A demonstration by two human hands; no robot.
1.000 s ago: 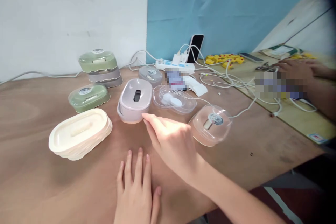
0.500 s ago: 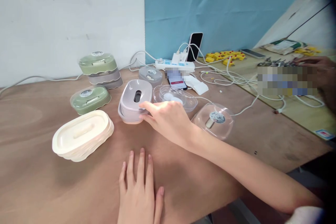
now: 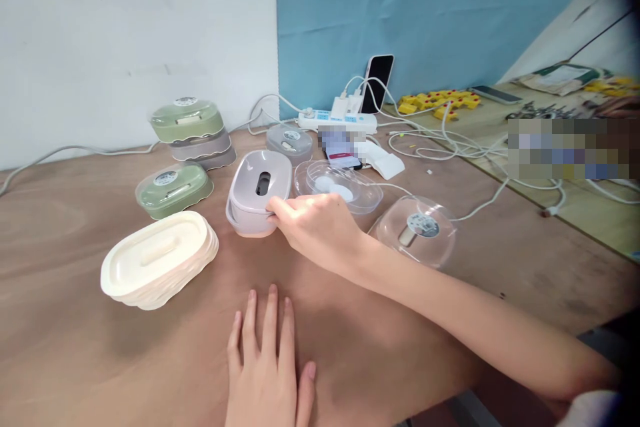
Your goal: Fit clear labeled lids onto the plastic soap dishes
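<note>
My right hand (image 3: 320,230) pinches the near right rim of a lilac-grey oval plastic dish (image 3: 245,180) with a dark slot in its middle. The dish sits tilted in or on another one of the same colour, whose rim shows below it on the left. Flat on the wooden table rests my left hand (image 3: 267,373), fingers spread and holding nothing. To its upper left is a stack of cream oval dishes (image 3: 155,257). Just right of the lilac-grey dish lie clear plastic lids (image 3: 363,197).
A green lidded box (image 3: 175,190) and a stack topped by another green box (image 3: 187,121) stand at the left. Near the right forearm lies a clear pinkish lid (image 3: 435,240). Behind are a grey lidded box (image 3: 289,141), phones, a power strip (image 3: 340,121) and loose cables.
My right thumb and fingers have closed together on the rim of the lilac-grey dish. My left hand stays flat on the table. The view has shifted slightly.
</note>
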